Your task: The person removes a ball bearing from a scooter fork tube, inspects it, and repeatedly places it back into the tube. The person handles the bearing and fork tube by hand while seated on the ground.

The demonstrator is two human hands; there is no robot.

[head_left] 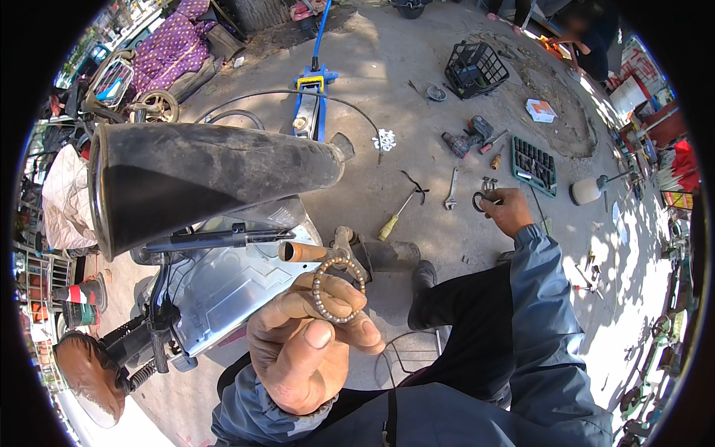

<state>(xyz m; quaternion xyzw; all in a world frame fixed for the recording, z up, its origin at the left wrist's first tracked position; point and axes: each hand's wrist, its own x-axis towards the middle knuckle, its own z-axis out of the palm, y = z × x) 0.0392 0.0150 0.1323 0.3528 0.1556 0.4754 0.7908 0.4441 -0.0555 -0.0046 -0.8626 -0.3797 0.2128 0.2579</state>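
My left hand [298, 361] is raised close in front of me, fingers pinching a caged ball-bearing ring [318, 292] with small shiny balls all round it. Just beyond that hand a rusty brown tube [300, 252] points left. My right hand [510, 211] reaches out over the ground, its fingers closed on a dark ring [477, 201]. Small metal rings [488, 183] lie right beside it. An adjustable wrench [451, 189] and a screwdriver with a yellowish handle [389, 225] rest left of the right hand.
A large black curved part [216, 175] and a silver panel [246, 287] fill the left side. Further off are a blue floor jack [309, 104], a cordless power tool [468, 138], a green socket set [533, 165], a black crate [477, 71] and a spray bottle [588, 190]. Another person crouches far right.
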